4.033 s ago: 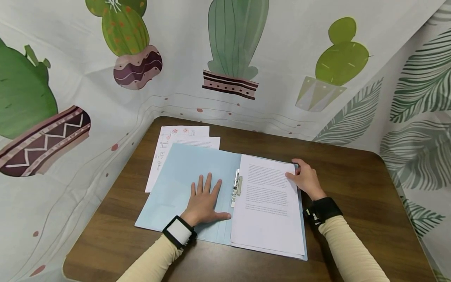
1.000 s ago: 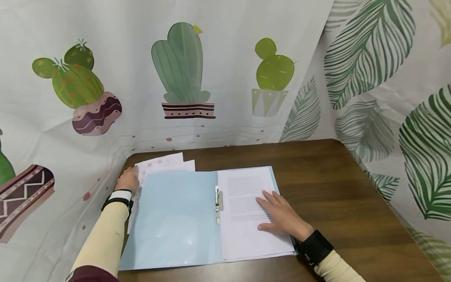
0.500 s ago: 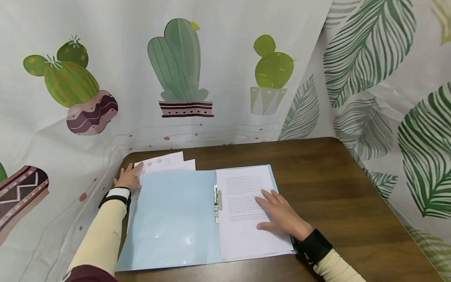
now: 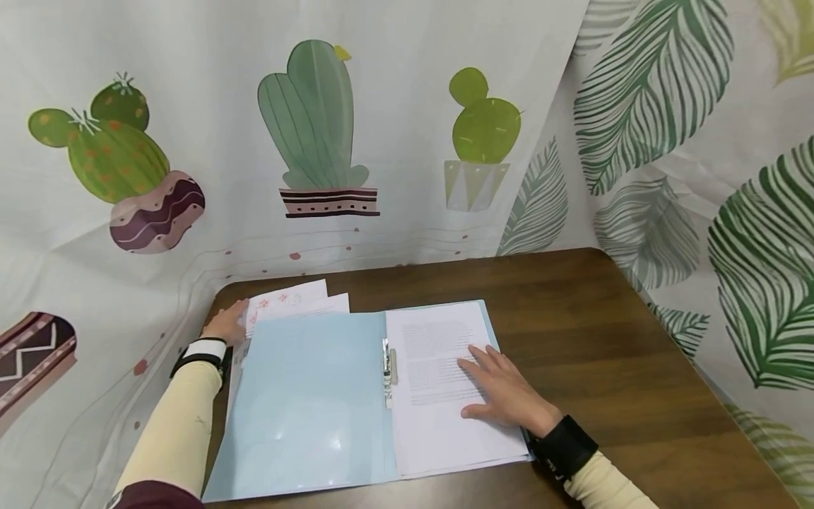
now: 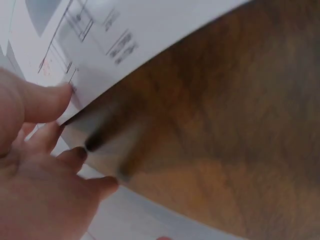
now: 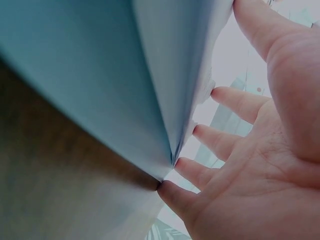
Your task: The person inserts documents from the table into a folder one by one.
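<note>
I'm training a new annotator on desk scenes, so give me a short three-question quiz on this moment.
1. True or false: the right hand lies flat on the printed white page in the open light blue folder.
2. What does the left hand touch? A) the silver metal clip B) the loose white sheets C) the cactus-print curtain
3. Fill in: the folder lies on a dark ____ table.

Key: 1 true; 2 B; 3 wooden.

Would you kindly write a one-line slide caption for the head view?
Right hand flat on the printed page in an open blue folder; left hand lifting loose sheets beside it.
</note>
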